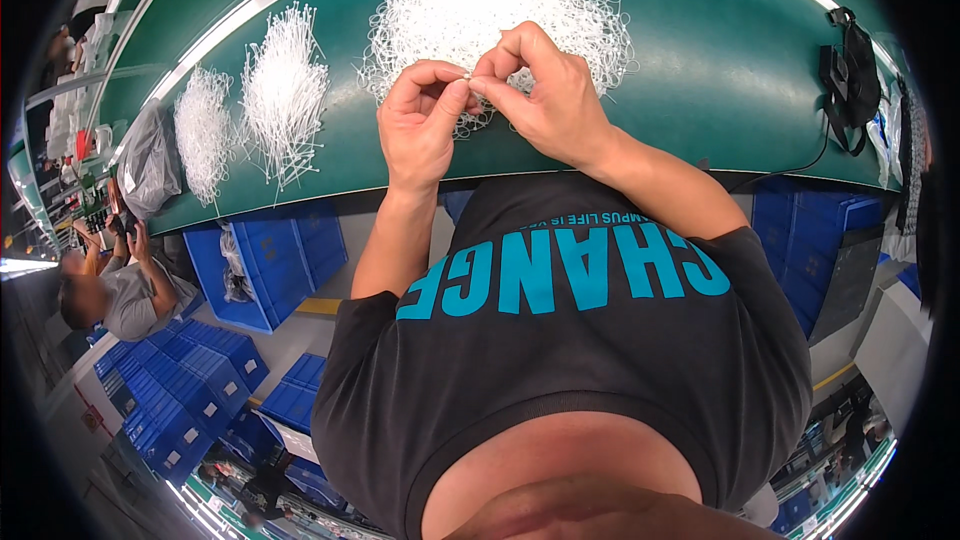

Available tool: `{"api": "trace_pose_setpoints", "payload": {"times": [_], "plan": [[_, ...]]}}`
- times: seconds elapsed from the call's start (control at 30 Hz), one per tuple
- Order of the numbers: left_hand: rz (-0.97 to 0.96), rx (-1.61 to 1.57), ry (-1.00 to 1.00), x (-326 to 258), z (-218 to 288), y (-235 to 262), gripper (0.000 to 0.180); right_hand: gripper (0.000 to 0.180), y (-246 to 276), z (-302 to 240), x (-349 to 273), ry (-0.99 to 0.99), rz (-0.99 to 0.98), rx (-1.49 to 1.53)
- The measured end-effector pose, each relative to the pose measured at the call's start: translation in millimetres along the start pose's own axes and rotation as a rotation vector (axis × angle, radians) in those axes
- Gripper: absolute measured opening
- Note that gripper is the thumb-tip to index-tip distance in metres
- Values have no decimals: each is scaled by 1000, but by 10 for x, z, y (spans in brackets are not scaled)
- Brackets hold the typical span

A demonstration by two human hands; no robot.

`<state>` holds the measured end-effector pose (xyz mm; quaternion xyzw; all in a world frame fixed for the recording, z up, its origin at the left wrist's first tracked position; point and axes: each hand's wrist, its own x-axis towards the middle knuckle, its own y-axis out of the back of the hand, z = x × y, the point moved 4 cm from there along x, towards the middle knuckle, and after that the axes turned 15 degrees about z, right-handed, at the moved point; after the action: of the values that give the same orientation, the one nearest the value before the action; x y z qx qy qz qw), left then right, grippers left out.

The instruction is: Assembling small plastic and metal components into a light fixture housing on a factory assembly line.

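Observation:
In front of me, my left hand (420, 125) and my right hand (550, 95) meet fingertip to fingertip. Both are closed in a pinch on a small white plastic tie (468, 76), of which only a tiny bit shows between the fingers. Just beyond and partly behind my hands spreads a large heap of looped white plastic ties (460, 15). Left of it lies a pile of mostly straight white ties (283, 90) with small heads at their ends. A smaller pile of thin white strands (203, 130) lies farther left.
Everything lies on a green worktable (720, 70). A black strapped device (850, 80) with a cable sits at its right end, a grey plastic bag (148, 160) at its left. Blue crates (270, 265) stand below the edge. Another person (140, 300) works at far left.

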<state>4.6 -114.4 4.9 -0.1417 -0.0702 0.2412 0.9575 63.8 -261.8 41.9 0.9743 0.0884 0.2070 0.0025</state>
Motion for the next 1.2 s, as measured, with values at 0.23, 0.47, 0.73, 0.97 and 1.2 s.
{"api": "trace_pose_setpoints", "payload": {"times": [0.23, 0.47, 0.73, 0.97, 1.2], "plan": [[-28, 96, -26, 20, 28, 27, 8, 25, 1, 58, -7, 97, -41, -69], [121, 305, -41, 35, 53, 240, 11, 17, 155, 5, 76, 77, 94, -176], [567, 1008, -225, 42, 474, 1539, 11, 19, 374, 66, 187, 160, 147, -271], [503, 1358, -123, -154, 748, 2039, 9, 15, 318, 61, 167, 156, 98, -198], [394, 1424, -156, -216, 624, 2151, 7, 12, 269, 35, 143, 169, 29, -190]]}}
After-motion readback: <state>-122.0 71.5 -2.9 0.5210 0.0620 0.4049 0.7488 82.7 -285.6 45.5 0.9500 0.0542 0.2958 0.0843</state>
